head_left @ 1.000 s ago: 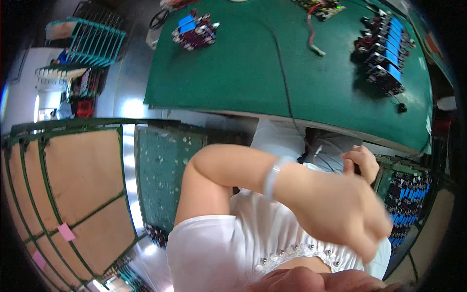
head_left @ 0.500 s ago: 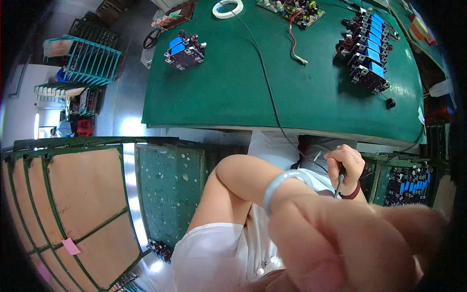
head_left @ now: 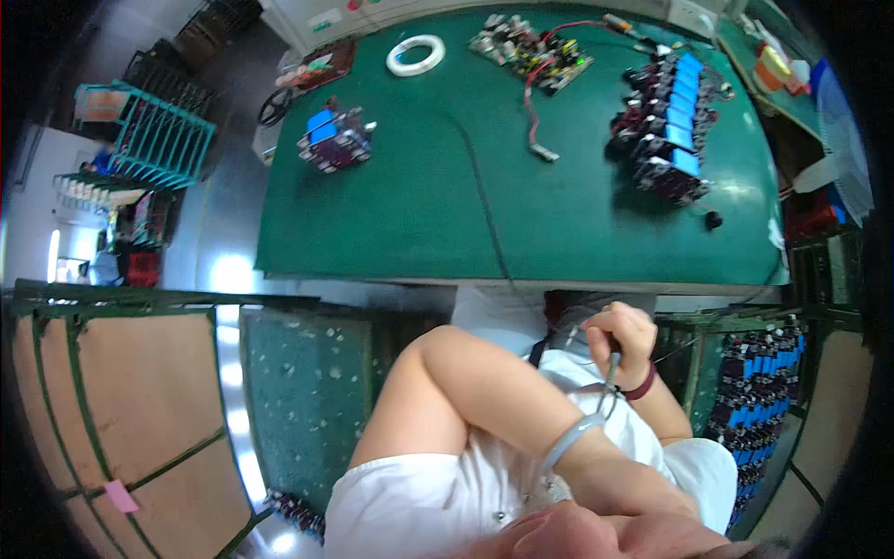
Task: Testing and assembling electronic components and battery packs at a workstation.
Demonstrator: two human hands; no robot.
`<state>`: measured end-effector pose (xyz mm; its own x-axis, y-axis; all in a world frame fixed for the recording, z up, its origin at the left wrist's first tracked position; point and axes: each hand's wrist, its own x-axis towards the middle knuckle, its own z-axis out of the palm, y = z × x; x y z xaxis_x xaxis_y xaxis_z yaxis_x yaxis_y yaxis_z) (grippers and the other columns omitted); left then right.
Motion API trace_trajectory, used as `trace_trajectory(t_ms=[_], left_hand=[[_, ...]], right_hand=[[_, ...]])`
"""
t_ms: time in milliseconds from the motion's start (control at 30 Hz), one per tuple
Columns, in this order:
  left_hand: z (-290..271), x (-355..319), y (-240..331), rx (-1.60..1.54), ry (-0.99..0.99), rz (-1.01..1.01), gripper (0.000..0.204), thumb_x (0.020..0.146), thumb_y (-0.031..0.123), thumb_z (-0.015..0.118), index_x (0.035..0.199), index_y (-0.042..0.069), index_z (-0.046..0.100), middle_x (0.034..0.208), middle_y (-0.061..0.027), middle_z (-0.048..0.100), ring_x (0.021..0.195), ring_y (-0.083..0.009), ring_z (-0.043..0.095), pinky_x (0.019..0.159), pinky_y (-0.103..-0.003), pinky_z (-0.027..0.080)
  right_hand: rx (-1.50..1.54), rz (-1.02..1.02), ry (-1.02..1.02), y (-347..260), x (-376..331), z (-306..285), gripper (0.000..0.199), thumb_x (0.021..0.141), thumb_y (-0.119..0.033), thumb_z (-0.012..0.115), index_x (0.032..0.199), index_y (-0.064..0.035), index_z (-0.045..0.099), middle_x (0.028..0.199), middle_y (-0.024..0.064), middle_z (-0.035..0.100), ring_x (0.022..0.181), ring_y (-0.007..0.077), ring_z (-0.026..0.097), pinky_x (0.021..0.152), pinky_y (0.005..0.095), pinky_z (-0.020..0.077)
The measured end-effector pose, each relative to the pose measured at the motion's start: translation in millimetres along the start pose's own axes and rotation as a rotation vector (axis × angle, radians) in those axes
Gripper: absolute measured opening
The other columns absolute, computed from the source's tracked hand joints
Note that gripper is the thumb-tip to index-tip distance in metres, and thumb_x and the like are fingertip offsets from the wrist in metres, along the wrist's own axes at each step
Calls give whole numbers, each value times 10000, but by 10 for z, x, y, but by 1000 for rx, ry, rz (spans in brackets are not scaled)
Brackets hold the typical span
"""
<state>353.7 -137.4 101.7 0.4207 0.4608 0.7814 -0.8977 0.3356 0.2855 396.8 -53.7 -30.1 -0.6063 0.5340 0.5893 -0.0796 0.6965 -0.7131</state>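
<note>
My right hand (head_left: 622,337), with a dark red band at its wrist, is closed around a grey cord (head_left: 610,380) in front of my lap. A thin pale piece sticks out by its fingertips, too small to name. A dark cable (head_left: 481,191) runs down the green table and over its front edge toward this hand. My left forearm wears a grey bangle (head_left: 573,440) and crosses my body to the lower right. My left hand (head_left: 643,508) is raised close to the camera at the lower edge, its fingers mostly hidden.
On the green table (head_left: 410,224) stand a long row of blue-topped circuit modules (head_left: 678,121), a smaller module block (head_left: 335,140), a circuit board (head_left: 526,51) with a red lead, and a white ring (head_left: 415,56). Green-framed racks (head_left: 140,391) flank me; stacked modules (head_left: 759,401) fill the right one.
My left hand has drawn back from the right toward the lower edge. The view has shifted, so the table sits lower; my right hand keeps hold of the cord.
</note>
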Motion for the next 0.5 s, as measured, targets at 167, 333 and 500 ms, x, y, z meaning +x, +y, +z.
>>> trace_trajectory(t_ms=[167, 333, 500], left_hand=[[-105, -252, 556, 423, -103, -357, 244, 1032, 130, 502, 816, 31, 557, 747, -84, 520, 652, -229, 519, 607, -334, 403], [107, -299, 1107, 550, 306, -262, 522, 1127, 299, 359, 1522, -30, 453, 1494, -137, 572, 1247, -207, 585, 1075, -384, 389], [801, -475, 1483, 302, 451, -131, 433, 1119, 290, 432, 1405, -8, 562, 1416, -156, 613, 1135, -245, 654, 972, -406, 482]], right_hand=[[-5, -7, -12, 28, -32, -56, 135, 770, 39, 699, 865, -56, 705, 657, 56, 598, 501, 196, 571, 487, 327, 446], [2, -3, 55, 63, -27, -25, 115, 793, 35, 739, 859, -41, 683, 694, 75, 608, 521, 212, 577, 489, 338, 440], [56, -5, -13, 67, -46, -20, 105, 811, 16, 731, 871, -38, 664, 692, 77, 584, 547, 238, 589, 505, 365, 450]])
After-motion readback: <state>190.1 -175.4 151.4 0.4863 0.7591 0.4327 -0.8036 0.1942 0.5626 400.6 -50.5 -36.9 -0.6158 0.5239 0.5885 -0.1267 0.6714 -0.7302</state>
